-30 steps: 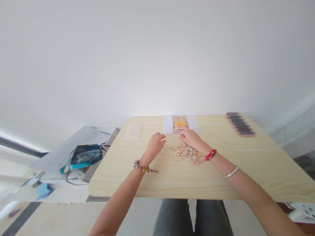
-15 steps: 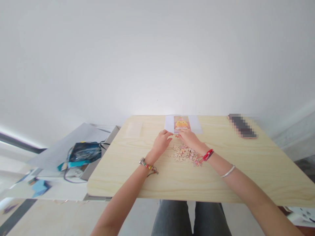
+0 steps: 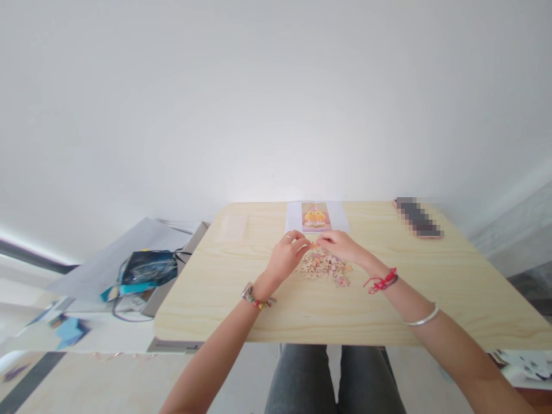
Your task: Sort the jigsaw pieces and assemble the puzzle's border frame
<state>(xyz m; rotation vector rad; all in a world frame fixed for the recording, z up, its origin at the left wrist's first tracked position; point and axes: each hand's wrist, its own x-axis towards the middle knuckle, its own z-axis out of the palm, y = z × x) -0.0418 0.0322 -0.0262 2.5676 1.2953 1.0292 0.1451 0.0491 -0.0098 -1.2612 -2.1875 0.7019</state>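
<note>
Above the far edge of a loose pile of jigsaw puzzle pieces (image 3: 323,265), my two hands come close together. My left hand (image 3: 285,254) is closed in a pinch, with small orange-pink puzzle pieces (image 3: 314,245) at its fingertips. From the other side my right hand (image 3: 341,245) pinches at the same pieces, thumb and forefinger together. Whether these pieces are joined is too small to tell. Just beyond the hands lies a white sheet with a printed picture (image 3: 315,217) of a yellow cartoon figure.
A pale translucent sheet (image 3: 233,228) lies on the wooden table (image 3: 207,305) at the back left. A phone (image 3: 418,218), partly blurred out, rests at the back right. Left of the table, a lower surface holds a dark plastic bag (image 3: 149,267), papers and a cord.
My right hand has drawn back slightly to the right, off the sheet's lower edge, uncovering the printed picture and more of the pile. Both hands now pinch pieces between them.
</note>
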